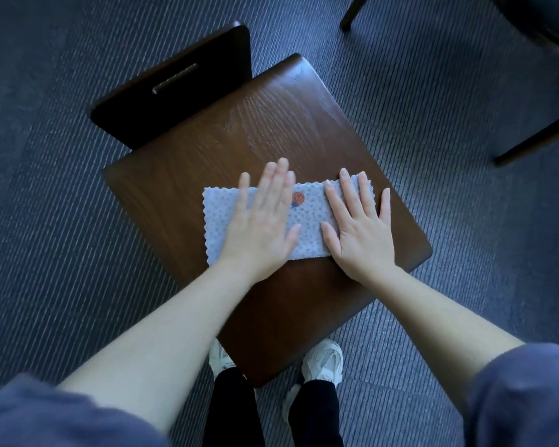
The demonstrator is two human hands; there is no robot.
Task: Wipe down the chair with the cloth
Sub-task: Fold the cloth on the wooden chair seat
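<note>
A dark brown wooden chair (239,130) stands below me, its backrest at the upper left and its seat filling the middle. A pale blue textured cloth (307,221) with a small red mark lies flat on the seat. My left hand (262,221) presses flat on the cloth's left half, fingers straight. Over the cloth's right end, my right hand (359,227) lies flat with fingers spread, its little finger on the bare wood. Faint streaks show on the seat beyond the cloth.
Blue ribbed carpet (62,221) surrounds the chair. Dark legs of other furniture (536,140) stand at the upper right. My white shoes (323,359) sit under the seat's near corner.
</note>
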